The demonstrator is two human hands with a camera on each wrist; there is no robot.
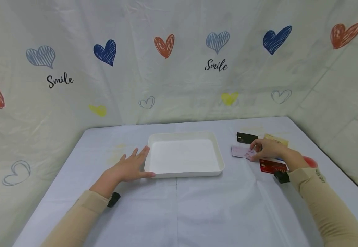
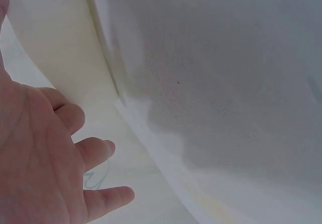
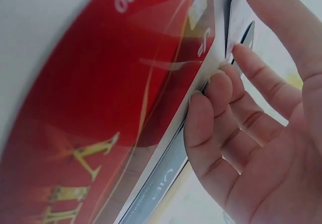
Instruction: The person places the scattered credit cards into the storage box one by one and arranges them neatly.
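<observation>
At the left edge of a shallow white tray (image 1: 183, 174), my left hand (image 1: 129, 168) spreads its fingers, with fingertips and thumb right at the rim. In the left wrist view its palm and fingers show beside the white cloth. My right hand (image 1: 268, 149) pinches the right end of a pale pink card (image 1: 239, 151) between thumb and index finger. Below that hand lies a red card (image 1: 269, 166), with gold VIP lettering showing large in the right wrist view. A black card (image 1: 246, 138) and a yellow card (image 1: 276, 139) lie beyond it. Under the palm, a bluish card (image 3: 163, 183) is mostly hidden.
A red object (image 1: 310, 162) shows partly behind the right wrist. White cloth (image 1: 197, 206) covers the table, with a crease running down its middle. A hanging sheet (image 1: 185, 82) printed with hearts rises behind the table and along both sides.
</observation>
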